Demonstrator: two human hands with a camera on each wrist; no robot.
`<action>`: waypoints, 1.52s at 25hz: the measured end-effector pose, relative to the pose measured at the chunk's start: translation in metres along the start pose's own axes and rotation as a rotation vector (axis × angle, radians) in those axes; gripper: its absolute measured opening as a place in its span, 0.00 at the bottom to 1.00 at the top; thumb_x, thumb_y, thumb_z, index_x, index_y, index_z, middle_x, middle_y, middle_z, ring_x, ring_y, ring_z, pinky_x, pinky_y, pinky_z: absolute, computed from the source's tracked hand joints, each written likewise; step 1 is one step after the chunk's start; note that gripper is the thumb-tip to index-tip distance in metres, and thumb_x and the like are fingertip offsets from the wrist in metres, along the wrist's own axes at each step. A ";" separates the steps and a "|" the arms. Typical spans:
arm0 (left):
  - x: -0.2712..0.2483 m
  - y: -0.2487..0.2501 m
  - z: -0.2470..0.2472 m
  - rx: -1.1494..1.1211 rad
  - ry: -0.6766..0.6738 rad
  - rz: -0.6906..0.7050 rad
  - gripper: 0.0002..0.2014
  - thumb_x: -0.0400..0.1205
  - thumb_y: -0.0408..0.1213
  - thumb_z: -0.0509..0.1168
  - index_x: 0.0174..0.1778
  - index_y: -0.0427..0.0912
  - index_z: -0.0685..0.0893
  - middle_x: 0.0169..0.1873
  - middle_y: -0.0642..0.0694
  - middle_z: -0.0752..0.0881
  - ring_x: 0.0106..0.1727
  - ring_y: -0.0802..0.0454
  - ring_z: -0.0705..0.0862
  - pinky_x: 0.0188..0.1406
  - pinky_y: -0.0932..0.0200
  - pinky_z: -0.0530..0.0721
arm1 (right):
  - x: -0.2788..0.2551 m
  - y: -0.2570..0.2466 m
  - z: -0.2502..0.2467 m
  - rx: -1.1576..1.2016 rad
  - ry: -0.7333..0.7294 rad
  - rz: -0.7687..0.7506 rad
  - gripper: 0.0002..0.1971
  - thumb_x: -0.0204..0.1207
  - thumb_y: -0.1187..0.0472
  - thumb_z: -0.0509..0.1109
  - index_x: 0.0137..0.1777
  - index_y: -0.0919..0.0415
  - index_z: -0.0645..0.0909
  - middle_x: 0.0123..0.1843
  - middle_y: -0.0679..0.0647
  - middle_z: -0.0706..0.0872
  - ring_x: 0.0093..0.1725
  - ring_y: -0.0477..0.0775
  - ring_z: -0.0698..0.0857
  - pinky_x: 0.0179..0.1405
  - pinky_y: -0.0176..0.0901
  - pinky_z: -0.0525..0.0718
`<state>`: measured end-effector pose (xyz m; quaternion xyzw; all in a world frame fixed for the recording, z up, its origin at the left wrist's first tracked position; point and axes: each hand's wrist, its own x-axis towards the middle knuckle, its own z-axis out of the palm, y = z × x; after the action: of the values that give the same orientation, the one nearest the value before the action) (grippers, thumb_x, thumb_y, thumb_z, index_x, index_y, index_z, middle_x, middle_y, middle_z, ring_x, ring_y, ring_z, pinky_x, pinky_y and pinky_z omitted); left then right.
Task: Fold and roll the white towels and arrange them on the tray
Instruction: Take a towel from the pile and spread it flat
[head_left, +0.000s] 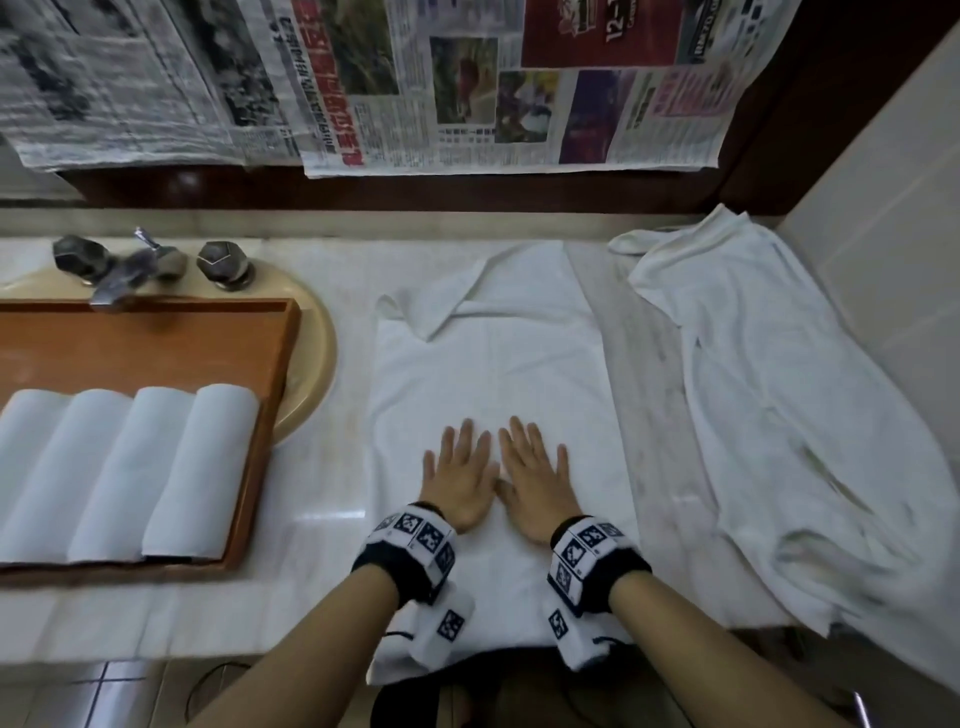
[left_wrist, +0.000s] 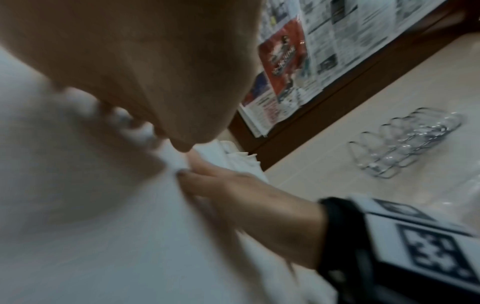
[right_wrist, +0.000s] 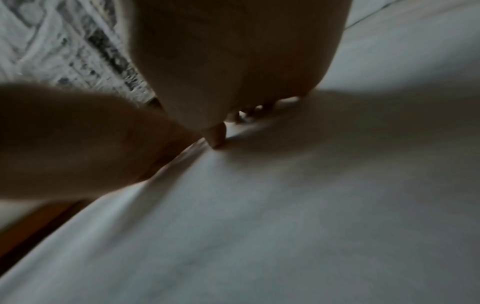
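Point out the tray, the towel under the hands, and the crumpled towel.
tray (head_left: 156, 343): head view, bare wooden floor.
flat towel (head_left: 498, 364): head view, middle.
crumpled towel (head_left: 769, 384): head view, middle.

1. Newspapers (head_left: 363, 83) on wall, 12 o'clock, above dark wood ledge.
2. Tap (head_left: 122, 270) w/ two faceted knobs, 10 o'clock, at far rim of beige basin (head_left: 311, 358).
3. Pale marble counter (head_left: 322, 493).
4. Clear glass rack (left_wrist: 405, 142) on tiled wall in left wrist view, blurry.

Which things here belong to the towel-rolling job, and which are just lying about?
Job: flat towel, left hand, right hand, crumpled towel, rolled towels, tray.
Lying about: newspapers, tap, glass holder.
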<state>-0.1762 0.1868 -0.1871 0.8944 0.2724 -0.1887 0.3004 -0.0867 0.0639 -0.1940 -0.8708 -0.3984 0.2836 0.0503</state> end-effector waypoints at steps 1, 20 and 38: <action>-0.007 -0.019 0.004 0.040 0.026 0.007 0.29 0.90 0.49 0.41 0.86 0.48 0.39 0.83 0.49 0.30 0.84 0.46 0.33 0.81 0.41 0.36 | -0.005 0.017 0.002 0.023 0.003 0.079 0.33 0.88 0.47 0.47 0.85 0.55 0.33 0.85 0.50 0.28 0.84 0.52 0.30 0.80 0.64 0.32; -0.062 -0.050 0.000 -0.420 0.489 -0.469 0.31 0.75 0.33 0.71 0.75 0.38 0.69 0.71 0.40 0.74 0.69 0.38 0.75 0.65 0.49 0.76 | -0.067 -0.031 0.051 -0.063 -0.008 -0.035 0.35 0.88 0.47 0.46 0.84 0.57 0.29 0.83 0.47 0.24 0.82 0.50 0.26 0.79 0.71 0.32; -0.104 -0.108 -0.008 -0.126 0.028 -0.294 0.19 0.85 0.58 0.57 0.37 0.48 0.79 0.43 0.47 0.84 0.45 0.47 0.83 0.41 0.55 0.75 | -0.058 -0.034 0.056 -0.082 -0.047 0.051 0.34 0.87 0.42 0.41 0.83 0.54 0.28 0.82 0.45 0.22 0.81 0.49 0.25 0.78 0.69 0.30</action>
<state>-0.3207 0.2253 -0.1753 0.8269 0.4158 -0.2006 0.3210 -0.1697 0.0370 -0.2040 -0.8752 -0.3884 0.2885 -0.0022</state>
